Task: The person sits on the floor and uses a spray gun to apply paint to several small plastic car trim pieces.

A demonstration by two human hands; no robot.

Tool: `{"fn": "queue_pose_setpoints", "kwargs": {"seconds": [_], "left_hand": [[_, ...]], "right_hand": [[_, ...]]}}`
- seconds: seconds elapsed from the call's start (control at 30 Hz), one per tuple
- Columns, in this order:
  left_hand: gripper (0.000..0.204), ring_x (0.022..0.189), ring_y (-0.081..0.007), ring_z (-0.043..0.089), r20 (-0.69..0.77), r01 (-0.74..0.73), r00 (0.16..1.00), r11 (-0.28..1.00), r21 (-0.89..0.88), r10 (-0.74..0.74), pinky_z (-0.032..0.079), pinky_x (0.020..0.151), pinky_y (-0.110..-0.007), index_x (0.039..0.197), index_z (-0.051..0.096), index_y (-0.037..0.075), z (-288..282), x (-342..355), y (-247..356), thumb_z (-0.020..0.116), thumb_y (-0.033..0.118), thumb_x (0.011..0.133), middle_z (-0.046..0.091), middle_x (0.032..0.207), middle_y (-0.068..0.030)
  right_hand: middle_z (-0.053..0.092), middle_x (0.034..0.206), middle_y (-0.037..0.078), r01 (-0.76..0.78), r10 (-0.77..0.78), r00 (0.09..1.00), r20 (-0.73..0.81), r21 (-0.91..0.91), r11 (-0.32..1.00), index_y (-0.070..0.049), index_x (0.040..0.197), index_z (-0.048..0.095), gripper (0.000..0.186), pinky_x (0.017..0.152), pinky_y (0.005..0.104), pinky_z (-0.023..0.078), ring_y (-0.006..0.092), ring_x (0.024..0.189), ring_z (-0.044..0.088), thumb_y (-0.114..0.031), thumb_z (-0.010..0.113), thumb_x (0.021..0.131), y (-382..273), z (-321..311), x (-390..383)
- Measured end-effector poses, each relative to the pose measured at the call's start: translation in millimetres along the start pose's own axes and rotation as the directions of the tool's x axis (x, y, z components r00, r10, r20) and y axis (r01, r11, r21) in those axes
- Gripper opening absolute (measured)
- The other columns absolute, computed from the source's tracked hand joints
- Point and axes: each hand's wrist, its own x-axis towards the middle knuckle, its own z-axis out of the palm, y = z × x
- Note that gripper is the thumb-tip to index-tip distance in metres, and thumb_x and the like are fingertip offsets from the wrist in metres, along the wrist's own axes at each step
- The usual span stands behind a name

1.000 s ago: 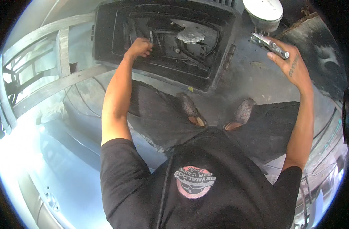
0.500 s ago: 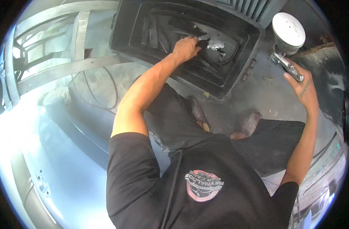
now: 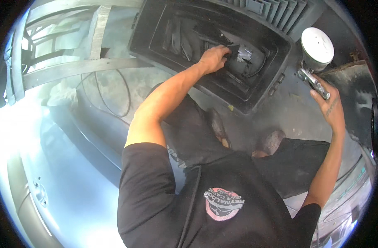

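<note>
A black container (image 3: 241,98) sat on the grey floor (image 3: 298,120) near a metal frame (image 3: 99,31); the left hand (image 3: 214,59) curled over it, hold unclear. The right hand (image 3: 329,99) gripped a spray gun (image 3: 314,84).

My spray gun (image 3: 316,85) looked like shiny metal, its cup's lid (image 3: 317,44) smooth plastic; the tub (image 3: 154,29) seemed matt plastic, the pale-blue panel (image 3: 73,165) glossy and smooth, my shirt (image 3: 156,198) dull cloth.

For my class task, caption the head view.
Left hand reaches into a black storage box; right hand grips a gravity-feed spray gun with a white-lidded cup.
</note>
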Motion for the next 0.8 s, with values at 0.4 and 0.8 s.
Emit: {"fn": "queue_pose_setpoints", "kwargs": {"seconds": [0.4,0.8], "left_hand": [[0.064,0.1,-0.044,0.073,-0.153,0.599,0.793,0.801,0.018,-0.59,0.061,0.085,-0.049,0.143,0.046,-0.002,-23,16,-99,0.072,0.025,0.091,0.071,0.116,-0.0304],[0.073,0.079,-0.0307,0.074,0.13,0.639,0.652,0.45,-0.624,-0.747,0.065,0.059,-0.041,0.153,0.035,-0.005,-31,43,-104,0.073,0.01,0.093,0.069,0.113,-0.0237]], "right_hand": [[0.073,0.122,0.023,-0.016,0.017,1.0,-0.018,0.064,0.998,-0.001,0.135,0.066,0.049,0.101,0.0386,0.049,0.0309,0.111,0.071,-0.02,0.073,0.09,6,3,0],[0.073,0.122,0.023,-0.032,0.033,0.999,-0.014,0.021,0.999,-0.001,0.134,0.067,0.047,0.101,0.0385,0.049,0.0314,0.111,0.071,-0.02,0.073,0.091,4,4,-1]]}}
